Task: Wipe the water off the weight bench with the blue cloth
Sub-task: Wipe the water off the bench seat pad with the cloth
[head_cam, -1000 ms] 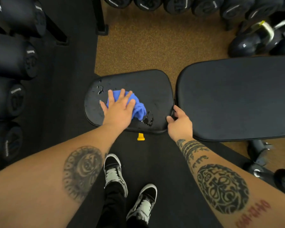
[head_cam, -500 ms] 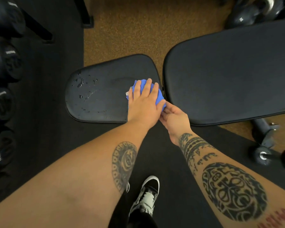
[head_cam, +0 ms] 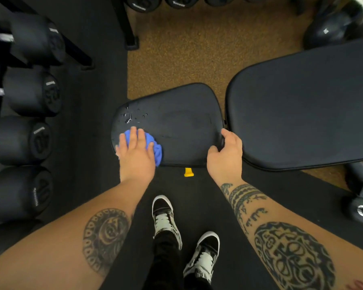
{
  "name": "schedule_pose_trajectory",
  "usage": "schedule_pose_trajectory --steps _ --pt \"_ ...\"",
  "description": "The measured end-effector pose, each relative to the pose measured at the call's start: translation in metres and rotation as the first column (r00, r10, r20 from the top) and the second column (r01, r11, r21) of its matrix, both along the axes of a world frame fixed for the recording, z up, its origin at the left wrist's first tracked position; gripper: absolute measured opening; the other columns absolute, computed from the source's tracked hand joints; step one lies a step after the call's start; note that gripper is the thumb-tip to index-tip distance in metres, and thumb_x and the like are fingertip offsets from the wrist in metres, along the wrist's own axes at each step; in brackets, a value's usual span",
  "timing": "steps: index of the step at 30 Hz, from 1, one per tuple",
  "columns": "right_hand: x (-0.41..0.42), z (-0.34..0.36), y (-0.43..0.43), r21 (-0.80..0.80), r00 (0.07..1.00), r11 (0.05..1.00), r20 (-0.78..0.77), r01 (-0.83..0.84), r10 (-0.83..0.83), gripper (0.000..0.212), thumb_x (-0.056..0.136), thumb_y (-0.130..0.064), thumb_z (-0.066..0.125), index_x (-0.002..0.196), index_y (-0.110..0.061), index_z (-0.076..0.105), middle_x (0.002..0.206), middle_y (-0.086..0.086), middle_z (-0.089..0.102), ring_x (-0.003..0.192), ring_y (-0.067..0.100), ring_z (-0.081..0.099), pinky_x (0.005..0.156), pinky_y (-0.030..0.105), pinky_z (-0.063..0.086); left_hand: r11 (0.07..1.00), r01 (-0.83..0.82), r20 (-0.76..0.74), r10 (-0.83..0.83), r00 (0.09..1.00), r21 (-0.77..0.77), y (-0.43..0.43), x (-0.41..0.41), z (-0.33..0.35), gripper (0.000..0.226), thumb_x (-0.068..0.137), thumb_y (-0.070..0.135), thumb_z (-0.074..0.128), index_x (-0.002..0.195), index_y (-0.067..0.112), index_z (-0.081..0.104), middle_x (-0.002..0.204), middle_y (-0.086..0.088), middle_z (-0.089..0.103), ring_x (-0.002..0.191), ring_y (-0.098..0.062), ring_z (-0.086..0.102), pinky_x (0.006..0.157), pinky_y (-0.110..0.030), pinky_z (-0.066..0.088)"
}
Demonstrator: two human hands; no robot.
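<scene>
The weight bench has a small black seat pad [head_cam: 182, 118] and a larger back pad [head_cam: 302, 114] to its right. My left hand [head_cam: 135, 152] presses flat on the bunched blue cloth [head_cam: 155, 147] at the seat pad's near left corner. Water drops [head_cam: 132, 117] glisten on the pad just beyond the cloth, at the far left. My right hand [head_cam: 226, 155] grips the seat pad's near right edge, at the gap between the two pads. The middle of the seat pad looks dull and smeared.
Black dumbbells [head_cam: 29, 141] fill a rack along the left. Kettlebells [head_cam: 333, 28] stand at the far right, a rack post [head_cam: 126, 26] at the top. A yellow knob [head_cam: 188, 172] pokes out under the seat. My shoes [head_cam: 166, 218] stand on the black mat.
My left hand has swept the cloth from the seat pad's right end to its near left corner. My right hand has come up onto the pad's right edge and gripped it.
</scene>
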State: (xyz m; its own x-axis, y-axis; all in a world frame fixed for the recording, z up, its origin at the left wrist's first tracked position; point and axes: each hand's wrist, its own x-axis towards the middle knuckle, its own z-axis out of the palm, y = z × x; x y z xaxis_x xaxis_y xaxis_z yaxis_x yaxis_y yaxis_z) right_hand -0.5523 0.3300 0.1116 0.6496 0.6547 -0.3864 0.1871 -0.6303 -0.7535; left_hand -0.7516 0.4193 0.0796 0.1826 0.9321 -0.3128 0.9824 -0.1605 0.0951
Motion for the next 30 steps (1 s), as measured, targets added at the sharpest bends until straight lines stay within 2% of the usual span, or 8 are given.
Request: schedule_pose_trajectory --steps 4,9,15,19,23,25,28,30 --pt "-0.005 -0.007 0.02 -0.042 0.977 0.997 0.198 -0.068 0.075 0.06 0.097 -0.023 0.055 0.152 -0.016 0.032 0.159 0.002 0.026 0.145 0.023 0.026 0.113 0.041 0.029 0.989 -0.146 0.031 0.147 0.989 -0.024 0.028 -0.006 -0.002 0.059 0.108 0.041 0.024 0.16 0.015 0.014 0.169 -0.003 0.006 0.152 -0.039 0.002 0.122 -0.054 0.012" --pt "-0.022 -0.024 0.025 -0.137 0.956 0.99 0.282 -0.041 0.079 0.067 0.098 -0.028 0.054 0.155 -0.013 0.023 0.164 0.002 0.018 0.149 0.022 0.021 0.115 0.042 0.026 0.971 -0.237 0.063 0.235 0.97 0.024 0.047 0.001 -0.01 0.06 0.106 0.047 0.025 0.16 0.022 0.016 0.168 -0.004 0.011 0.152 -0.039 0.006 0.122 -0.054 0.014" --pt "-0.039 -0.03 0.042 -0.208 0.925 0.976 0.38 0.061 0.023 0.07 0.092 -0.016 0.054 0.155 -0.019 0.022 0.163 0.001 0.019 0.151 0.023 0.017 0.12 0.055 0.01 0.978 -0.191 0.085 0.184 0.979 0.08 0.077 0.005 -0.014 0.06 0.106 0.046 0.028 0.159 0.021 0.02 0.167 -0.006 0.017 0.151 -0.039 0.013 0.12 -0.056 0.017" --pt "-0.041 -0.029 0.056 -0.223 0.905 0.974 0.407 -0.03 0.121 0.072 0.087 -0.006 0.049 0.154 -0.022 0.026 0.164 0.001 0.018 0.153 0.027 0.004 0.119 0.056 0.004 0.985 -0.16 0.098 0.153 0.983 0.068 0.114 0.016 -0.015 0.059 0.106 0.046 0.028 0.16 0.022 0.019 0.167 -0.004 0.019 0.15 -0.039 0.014 0.12 -0.056 0.016" --pt "-0.035 -0.027 0.069 -0.174 0.917 0.985 0.394 0.003 0.067 0.07 0.088 -0.004 0.048 0.153 -0.022 0.028 0.163 -0.002 0.019 0.153 0.021 0.006 0.12 0.054 0.0 0.984 -0.165 0.079 0.16 0.984 0.065 0.133 0.043 -0.019 0.054 0.106 0.043 0.032 0.157 0.025 0.027 0.163 0.0 0.028 0.148 -0.039 0.018 0.119 -0.059 0.014" --pt "-0.031 -0.023 0.077 -0.078 0.932 0.997 0.363 0.013 0.017 0.065 0.09 -0.003 0.047 0.151 -0.022 0.034 0.162 -0.002 0.024 0.152 0.019 0.012 0.121 0.051 0.001 0.993 -0.078 0.095 0.07 0.993 0.084 0.137 0.063 -0.018 0.051 0.105 0.041 0.032 0.153 0.024 0.033 0.159 0.004 0.034 0.146 -0.036 0.023 0.118 -0.059 0.014" --pt "-0.02 -0.012 0.092 0.15 0.971 0.986 0.215 0.077 -0.108 0.049 0.094 -0.006 0.046 0.142 -0.013 0.048 0.151 0.006 0.042 0.141 0.019 0.036 0.12 0.039 0.021 0.983 0.179 0.319 -0.184 0.93 0.045 0.122 0.109 -0.007 0.049 0.103 0.036 0.036 0.149 0.02 0.042 0.157 0.0 0.041 0.148 -0.031 0.024 0.12 -0.051 0.011" --pt "-0.008 -0.003 0.103 0.227 0.969 0.942 -0.05 0.247 -0.242 0.042 0.097 -0.023 0.047 0.138 -0.015 0.052 0.141 0.005 0.053 0.128 0.012 0.05 0.114 0.029 0.033 0.953 0.202 0.66 -0.004 0.752 -0.225 0.096 0.145 0.009 0.052 0.101 0.038 0.038 0.149 0.019 0.045 0.157 -0.006 0.042 0.149 -0.025 0.027 0.124 -0.043 0.01"
